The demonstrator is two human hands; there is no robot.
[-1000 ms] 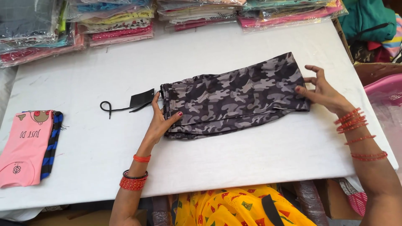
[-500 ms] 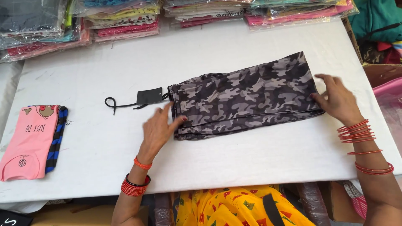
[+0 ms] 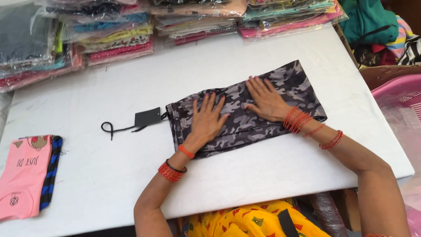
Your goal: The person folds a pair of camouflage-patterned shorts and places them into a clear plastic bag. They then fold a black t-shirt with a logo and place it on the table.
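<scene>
A folded grey camouflage garment (image 3: 289, 83) lies across the middle of the white table (image 3: 263, 175). My left hand (image 3: 207, 120) rests flat on its left half, fingers spread. My right hand (image 3: 264, 97) lies flat on its middle, fingers spread, right beside the left hand. Both palms press down on the cloth and neither hand grips anything. A black tag (image 3: 147, 117) on a black cord (image 3: 112, 128) trails from the garment's left end onto the table.
Clear-wrapped stacks of folded clothes (image 3: 109, 35) line the table's far edge. A pink garment (image 3: 19, 180) over a blue striped one lies at the near left. A pink basket (image 3: 397, 98) and a box of clothes (image 3: 377, 30) stand to the right.
Both hands have moved inward from the garment's ends onto its middle. The right hand left the right edge; the left hand slid up onto the cloth.
</scene>
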